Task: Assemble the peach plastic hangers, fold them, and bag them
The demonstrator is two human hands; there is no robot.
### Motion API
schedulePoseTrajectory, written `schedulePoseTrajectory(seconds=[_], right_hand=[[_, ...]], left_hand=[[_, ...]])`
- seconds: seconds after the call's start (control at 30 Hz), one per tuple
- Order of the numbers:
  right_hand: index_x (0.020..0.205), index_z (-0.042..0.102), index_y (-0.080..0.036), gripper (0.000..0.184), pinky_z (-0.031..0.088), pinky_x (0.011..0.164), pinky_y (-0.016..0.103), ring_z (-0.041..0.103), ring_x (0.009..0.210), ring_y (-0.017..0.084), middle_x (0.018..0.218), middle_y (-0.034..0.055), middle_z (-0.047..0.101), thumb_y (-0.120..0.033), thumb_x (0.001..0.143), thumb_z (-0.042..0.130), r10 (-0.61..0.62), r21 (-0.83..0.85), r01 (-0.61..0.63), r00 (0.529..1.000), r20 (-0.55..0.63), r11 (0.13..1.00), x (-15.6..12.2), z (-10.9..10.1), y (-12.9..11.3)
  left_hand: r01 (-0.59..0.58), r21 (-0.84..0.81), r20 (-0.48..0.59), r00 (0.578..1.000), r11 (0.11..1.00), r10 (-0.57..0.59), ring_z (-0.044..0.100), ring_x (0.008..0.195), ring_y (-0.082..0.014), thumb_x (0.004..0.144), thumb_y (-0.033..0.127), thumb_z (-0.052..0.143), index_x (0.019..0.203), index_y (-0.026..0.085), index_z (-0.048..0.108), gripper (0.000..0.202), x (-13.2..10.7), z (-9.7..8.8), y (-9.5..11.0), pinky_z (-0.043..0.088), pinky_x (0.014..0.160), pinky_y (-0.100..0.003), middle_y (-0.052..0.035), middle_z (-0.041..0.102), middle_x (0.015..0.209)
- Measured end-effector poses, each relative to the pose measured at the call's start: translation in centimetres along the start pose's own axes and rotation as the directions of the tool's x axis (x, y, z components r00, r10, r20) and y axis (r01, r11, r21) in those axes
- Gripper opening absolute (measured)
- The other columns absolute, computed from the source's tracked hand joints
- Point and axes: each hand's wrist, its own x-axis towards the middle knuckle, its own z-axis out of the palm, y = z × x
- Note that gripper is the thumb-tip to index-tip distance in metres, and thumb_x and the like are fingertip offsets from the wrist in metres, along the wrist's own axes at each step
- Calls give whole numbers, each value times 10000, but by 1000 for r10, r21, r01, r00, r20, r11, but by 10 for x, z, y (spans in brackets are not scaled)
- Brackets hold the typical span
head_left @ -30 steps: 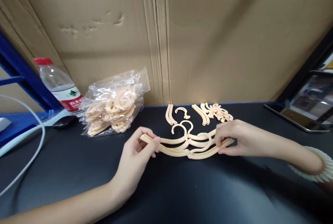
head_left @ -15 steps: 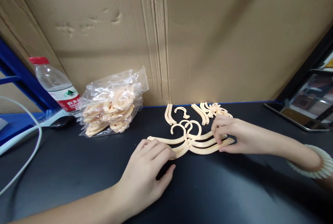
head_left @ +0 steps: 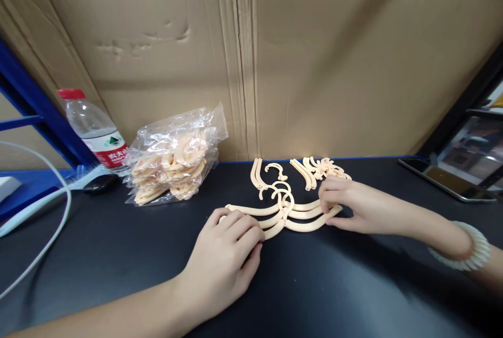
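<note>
Several cream plastic clothes hangers (head_left: 310, 226) lie stacked close together on the black table, their arms spread and their hooks (head_left: 280, 191) pointing to the back. My left hand (head_left: 231, 254) is closed over the left arms of the front hangers, its fingers curled down and hiding their ends. My right hand (head_left: 346, 204) pinches the right arm of the front hanger between thumb and fingers. Behind them are a loose hook (head_left: 277, 170), a pair of loose arms (head_left: 256, 174), more loose arms (head_left: 303, 174) and a pile of small hook pieces (head_left: 324, 166).
A clear plastic bag (head_left: 173, 160) of hanger parts sits at the back left beside a red-capped water bottle (head_left: 98, 131). A black mouse (head_left: 102, 184) and a white cable (head_left: 66, 207) are at left. A phone (head_left: 448, 181) lies at right. Cardboard (head_left: 334, 65) walls the back.
The front hanger's hook has tipped back and down, towards the other hooks. My left thumb has drawn in against the fingers. The view has shifted slightly.
</note>
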Motion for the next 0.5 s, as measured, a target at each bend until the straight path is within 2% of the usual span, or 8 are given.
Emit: schedulePoseTrajectory(seconds=[0.23,0.5], right_hand=[[785,552,-187,121,413,704,308,512,780,188,813,34,552,-69,795,576,-4,-60,2,999,-34,998,2,3,-2],[789,561,-185,84,422,720,320,523,792,197,820,43,567,-120,835,586,-18,-118,13,999,-37,993,0,3,-1]], left_hand=[[25,30,-4,1000,999,-25,617,905,-240,852,136,517,946,204,625,159,0,-2,-2,356,908,-451,-31,701,965],[33,-3,-16,999,999,-33,605,970,-227,846,123,515,981,220,607,190,-3,2,-4,323,964,-455,-19,689,1019]])
